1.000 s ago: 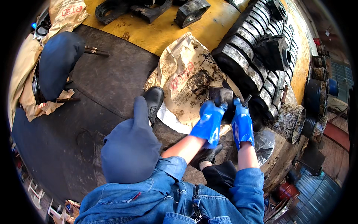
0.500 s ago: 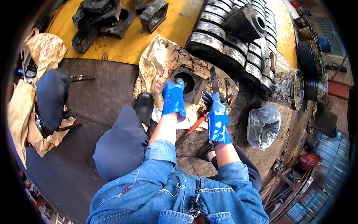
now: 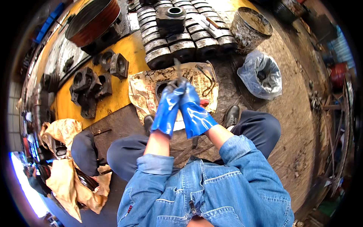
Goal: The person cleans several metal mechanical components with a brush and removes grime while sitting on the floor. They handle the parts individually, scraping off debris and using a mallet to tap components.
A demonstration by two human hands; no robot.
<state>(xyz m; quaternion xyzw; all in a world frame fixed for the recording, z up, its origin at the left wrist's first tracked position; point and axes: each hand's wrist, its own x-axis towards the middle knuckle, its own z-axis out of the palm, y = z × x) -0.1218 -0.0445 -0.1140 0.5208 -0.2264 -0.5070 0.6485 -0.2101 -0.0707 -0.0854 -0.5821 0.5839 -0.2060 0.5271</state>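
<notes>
My blue-gloved hands meet above a stained paper sack (image 3: 141, 81). My right hand (image 3: 193, 109) is closed on a flat metal blade tool (image 3: 177, 67), which points away from me and is smeared by motion. My left hand (image 3: 168, 108) presses against the right with its fingers closed; what they hold is hidden. Partly behind the left glove, a dark square metal block (image 3: 159, 87) with a round hole lies on the sack. A bent black rod (image 3: 210, 85) rests on the sack's right side, and a red tool part (image 3: 204, 102) shows beside the right glove.
Rows of dark, silvery round metal parts (image 3: 157, 45) stand beyond the sack, with a holed block (image 3: 171, 20) on top. Loose dark blocks (image 3: 89, 85) lie on a yellow sheet at left. A plastic-lined container (image 3: 261, 75) and a grimy drum (image 3: 251, 28) stand at right.
My view has shifted. My left hand has left the square block and come together with my right hand, which keeps the blade tool above the sack.
</notes>
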